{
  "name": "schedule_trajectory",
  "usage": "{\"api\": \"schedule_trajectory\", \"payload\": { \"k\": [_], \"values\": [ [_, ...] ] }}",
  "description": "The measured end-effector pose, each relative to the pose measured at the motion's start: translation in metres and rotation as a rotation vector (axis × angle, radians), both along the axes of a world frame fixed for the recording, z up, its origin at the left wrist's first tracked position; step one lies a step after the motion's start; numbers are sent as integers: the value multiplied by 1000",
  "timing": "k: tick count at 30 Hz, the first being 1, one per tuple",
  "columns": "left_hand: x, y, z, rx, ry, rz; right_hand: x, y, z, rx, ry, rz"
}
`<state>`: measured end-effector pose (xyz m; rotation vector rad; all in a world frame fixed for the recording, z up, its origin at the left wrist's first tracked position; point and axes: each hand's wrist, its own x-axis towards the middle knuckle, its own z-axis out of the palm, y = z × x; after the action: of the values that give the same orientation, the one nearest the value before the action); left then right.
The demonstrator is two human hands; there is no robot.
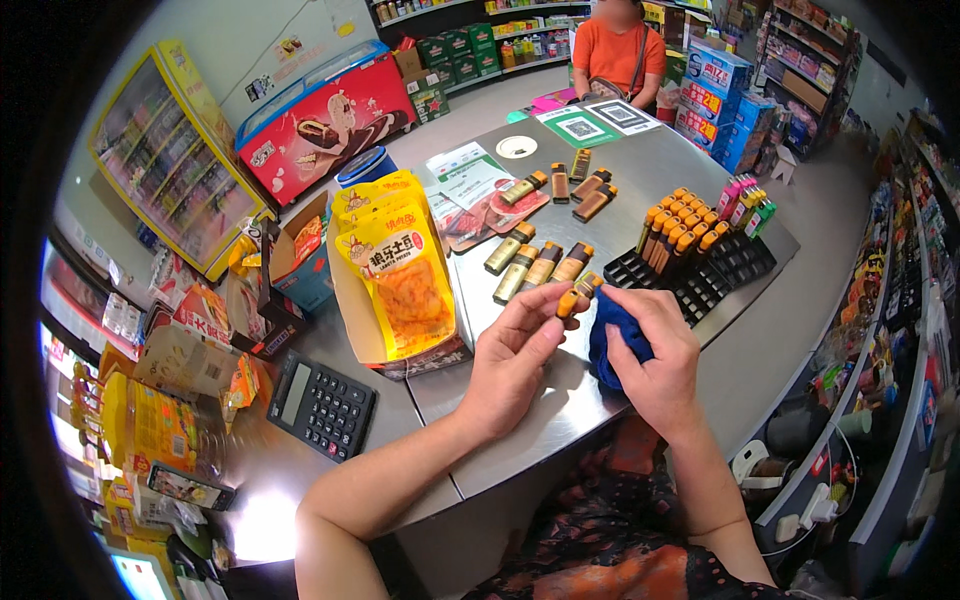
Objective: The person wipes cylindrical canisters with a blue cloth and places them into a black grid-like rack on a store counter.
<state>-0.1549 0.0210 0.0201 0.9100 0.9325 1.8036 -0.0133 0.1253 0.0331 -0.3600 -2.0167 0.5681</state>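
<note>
My left hand [514, 356] holds an orange-topped lighter [568, 303] between thumb and fingers, above the metal counter [480, 450]. A second orange-topped lighter [589, 283] shows just behind it, close to both hands; which fingers support it is unclear. A bunched dark blue cloth [621, 341] is pinched in my right hand [656, 352]. Just beyond my hands several gold and brown lighters [510, 247] lie on the counter, and another group of lighters [595, 203] lies farther back. To the right, a black plastic display rack [686, 289] holds upright orange-topped lighters [679, 221] and several pink, yellow and green ones [746, 202].
Left of my arms are a box of yellow snack packets [401, 277] and a black calculator [321, 405]. Flat printed cards [472, 180] lie beyond. A phone [191, 486] leans at the left. A person in an orange top [619, 56] sits past the counter's far end.
</note>
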Motion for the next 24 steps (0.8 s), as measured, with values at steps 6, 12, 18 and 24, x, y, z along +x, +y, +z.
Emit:
{"api": "schedule_trajectory", "payload": {
  "k": [6,12,18,24],
  "values": [
    [-10,0,-3,-110,-417,-151,-10,-15,-9,149,-21,116],
    [-16,3,-11,-140,-479,-18,-4,-17,-11,229,-243,218],
    [-23,3,-3,-30,-594,-75,5,-9,-7,206,-385,367],
    [-12,-2,17,-25,-507,-150,-9,-7,-11,-76,-157,150]
  ]
}}
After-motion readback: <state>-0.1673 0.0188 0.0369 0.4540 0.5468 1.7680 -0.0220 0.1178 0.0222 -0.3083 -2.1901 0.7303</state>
